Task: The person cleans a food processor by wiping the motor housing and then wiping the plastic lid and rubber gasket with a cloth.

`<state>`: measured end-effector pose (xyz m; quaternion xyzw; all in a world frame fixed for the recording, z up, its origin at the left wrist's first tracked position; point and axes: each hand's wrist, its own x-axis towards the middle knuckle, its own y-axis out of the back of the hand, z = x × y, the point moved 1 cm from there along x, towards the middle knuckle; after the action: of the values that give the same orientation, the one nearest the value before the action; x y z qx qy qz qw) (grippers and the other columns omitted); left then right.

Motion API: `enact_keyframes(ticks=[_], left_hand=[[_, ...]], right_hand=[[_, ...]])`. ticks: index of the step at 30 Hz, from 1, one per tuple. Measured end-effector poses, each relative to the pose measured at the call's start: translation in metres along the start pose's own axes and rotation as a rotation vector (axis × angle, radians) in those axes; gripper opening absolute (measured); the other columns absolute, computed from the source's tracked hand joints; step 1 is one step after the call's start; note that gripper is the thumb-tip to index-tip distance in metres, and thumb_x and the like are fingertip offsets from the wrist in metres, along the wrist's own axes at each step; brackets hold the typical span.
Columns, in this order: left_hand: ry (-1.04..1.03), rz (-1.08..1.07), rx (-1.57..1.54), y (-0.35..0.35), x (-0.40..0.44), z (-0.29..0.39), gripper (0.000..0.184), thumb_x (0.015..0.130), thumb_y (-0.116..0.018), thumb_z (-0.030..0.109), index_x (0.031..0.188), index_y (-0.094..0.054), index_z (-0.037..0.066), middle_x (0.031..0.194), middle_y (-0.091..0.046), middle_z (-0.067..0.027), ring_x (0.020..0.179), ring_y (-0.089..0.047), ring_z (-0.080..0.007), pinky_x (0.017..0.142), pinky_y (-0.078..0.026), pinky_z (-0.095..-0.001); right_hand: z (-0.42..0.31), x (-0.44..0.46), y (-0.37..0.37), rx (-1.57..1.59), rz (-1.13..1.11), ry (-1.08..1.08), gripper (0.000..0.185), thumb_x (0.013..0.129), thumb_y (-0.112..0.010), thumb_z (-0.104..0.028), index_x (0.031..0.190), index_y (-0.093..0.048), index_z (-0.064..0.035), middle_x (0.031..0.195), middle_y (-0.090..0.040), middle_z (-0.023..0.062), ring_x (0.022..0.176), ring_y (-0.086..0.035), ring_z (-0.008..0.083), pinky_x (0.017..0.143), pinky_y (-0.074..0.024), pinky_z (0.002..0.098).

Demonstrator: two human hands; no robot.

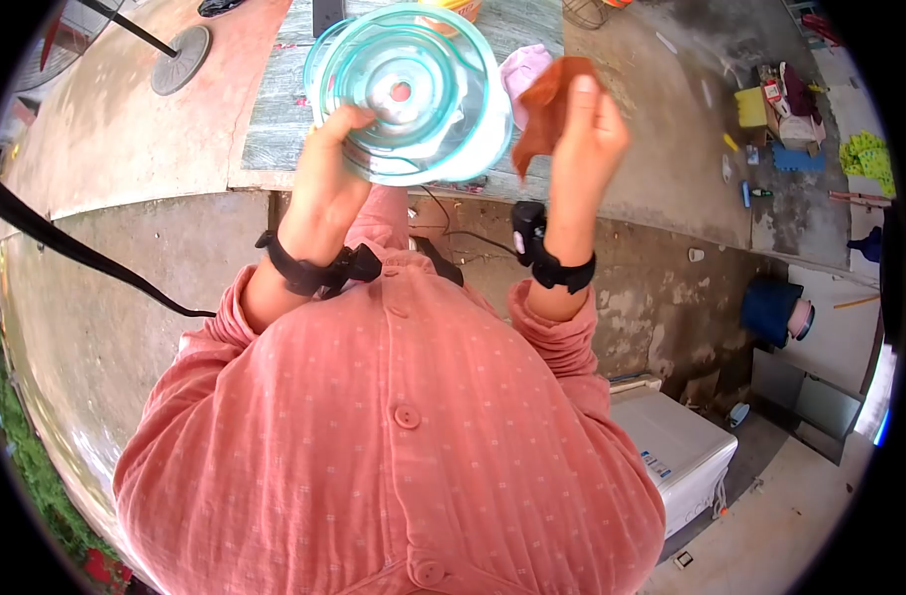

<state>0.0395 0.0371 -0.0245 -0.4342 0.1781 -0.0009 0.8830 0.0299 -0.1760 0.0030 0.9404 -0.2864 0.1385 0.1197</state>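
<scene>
- Two bare hands up top here, both busy. The left hand (336,159) has the clear bowl (423,124), thumb over the near side at its lower left; the other fingers are mostly hidden, but it's a proper grasp.
- That clear bowl sits upper centre of the frame, opening roughly toward the camera, overlapping the bench (275,139). It's got several teal-ish rings; can't tell if it's one piece or a few nested.
- Right hand (590,134), upper right of centre: fingers pinched on a brown cloth (550,109), thumb on top, the cloth hanging down just beside the bowl's right edge.
- Peeking out between bowl and cloth is something lilac (521,71), looks like fabric, on the bench.
- Top edge of the frame: a dark flat thing (328,18) left of centre and a yellow-orange tub (463,9) partly behind the bowl.
- Both wrists wear black straps, and the shirt (394,426) filling the lower middle is pink with buttons.
- Off to the lower right there's a white boxy unit (676,446) on the floor.
</scene>
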Motion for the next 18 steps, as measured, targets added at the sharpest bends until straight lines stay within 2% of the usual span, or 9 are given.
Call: enact_keyframes(ticks=[2, 3, 6, 8, 9, 12, 14, 15, 18], left_hand=[[0.005, -0.006, -0.011, 0.007, 0.004, 0.005, 0.033, 0.074, -0.053, -0.001, 0.107, -0.050, -0.002, 0.102, -0.057, -0.0092, 0.093, -0.057, -0.0201, 0.087, -0.044, -0.0332], [0.011, -0.017, -0.020, 0.009, 0.004, 0.007, 0.035, 0.075, -0.053, 0.000, 0.110, -0.049, -0.002, 0.106, -0.057, -0.0091, 0.096, -0.056, -0.0197, 0.090, -0.042, -0.0321], [-0.078, -0.011, -0.008, 0.003, -0.002, 0.005, 0.038, 0.075, -0.054, 0.000, 0.112, -0.048, -0.001, 0.107, -0.056, -0.0091, 0.100, -0.055, -0.0200, 0.090, -0.042, -0.0326], [-0.137, -0.011, 0.014, -0.004, -0.004, 0.004, 0.039, 0.075, -0.054, 0.000, 0.114, -0.047, -0.001, 0.108, -0.056, -0.0091, 0.100, -0.054, -0.0201, 0.090, -0.042, -0.0328], [-0.175, -0.019, 0.018, -0.008, -0.005, 0.004, 0.040, 0.075, -0.053, 0.000, 0.114, -0.046, -0.001, 0.109, -0.055, -0.0091, 0.101, -0.054, -0.0201, 0.091, -0.042, -0.0332], [-0.238, -0.021, 0.041, -0.011, -0.005, 0.007, 0.040, 0.076, -0.051, 0.000, 0.116, -0.045, -0.001, 0.111, -0.055, -0.0096, 0.102, -0.054, -0.0208, 0.091, -0.042, -0.0346], [-0.260, -0.019, 0.058, -0.016, -0.008, 0.008, 0.040, 0.077, -0.050, 0.001, 0.117, -0.045, -0.001, 0.111, -0.055, -0.0101, 0.102, -0.054, -0.0215, 0.091, -0.042, -0.0355], [-0.302, -0.049, 0.055, -0.023, -0.011, 0.007, 0.040, 0.076, -0.048, -0.002, 0.116, -0.045, -0.002, 0.111, -0.054, -0.0107, 0.102, -0.055, -0.0219, 0.089, -0.045, -0.0368], [-0.347, -0.087, 0.049, -0.030, -0.014, 0.003, 0.039, 0.076, -0.046, -0.005, 0.115, -0.045, -0.003, 0.111, -0.054, -0.0119, 0.102, -0.056, -0.0228, 0.087, -0.049, -0.0385]], right_hand=[[0.014, 0.020, 0.014, 0.179, 0.191, 0.100, 0.023, 0.086, -0.054, -0.016, 0.093, -0.055, 0.0055, 0.077, -0.058, 0.0075, 0.065, -0.053, 0.0101, 0.055, -0.0440, 0.0265], [0.002, 0.018, 0.020, 0.285, 0.191, -0.037, 0.022, 0.085, -0.054, -0.013, 0.099, -0.052, 0.0039, 0.080, -0.058, 0.0078, 0.068, -0.056, 0.0129, 0.056, -0.0457, 0.0270], [-0.005, 0.007, 0.033, 0.419, -0.086, -0.212, 0.026, 0.087, -0.051, -0.017, 0.103, -0.051, 0.0033, 0.087, -0.058, 0.0090, 0.076, -0.058, 0.0166, 0.061, -0.0485, 0.0282], [-0.014, -0.011, 0.020, 0.708, -0.178, -0.252, 0.029, 0.090, -0.048, -0.020, 0.107, -0.050, 0.0031, 0.096, -0.060, 0.0141, 0.085, -0.060, 0.0237, 0.071, -0.0503, 0.0352], [-0.030, -0.023, 0.010, 0.839, -0.233, -0.259, 0.033, 0.091, -0.045, -0.026, 0.108, -0.049, 0.0024, 0.098, -0.059, 0.0143, 0.086, -0.059, 0.0232, 0.073, -0.0503, 0.0367], [-0.015, -0.042, 0.000, 0.824, -0.355, -0.237, 0.028, 0.089, -0.049, -0.016, 0.110, -0.048, 0.0032, 0.101, -0.058, 0.0138, 0.090, -0.057, 0.0208, 0.074, -0.0489, 0.0343], [-0.015, -0.050, -0.009, 0.580, -0.414, -0.144, 0.028, 0.084, -0.053, -0.003, 0.111, -0.047, 0.0034, 0.104, -0.056, 0.0122, 0.093, -0.054, 0.0184, 0.077, -0.0461, 0.0312], [-0.015, -0.052, -0.015, 0.642, -0.401, -0.149, 0.034, 0.077, -0.053, 0.013, 0.108, -0.045, 0.0031, 0.094, -0.052, 0.0086, 0.082, -0.052, 0.0121, 0.073, -0.0454, 0.0261], [-0.021, -0.057, -0.028, 0.660, -0.267, -0.115, 0.034, 0.077, -0.056, 0.010, 0.108, -0.043, 0.0019, 0.092, -0.053, 0.0078, 0.081, -0.052, 0.0116, 0.072, -0.0451, 0.0250]])
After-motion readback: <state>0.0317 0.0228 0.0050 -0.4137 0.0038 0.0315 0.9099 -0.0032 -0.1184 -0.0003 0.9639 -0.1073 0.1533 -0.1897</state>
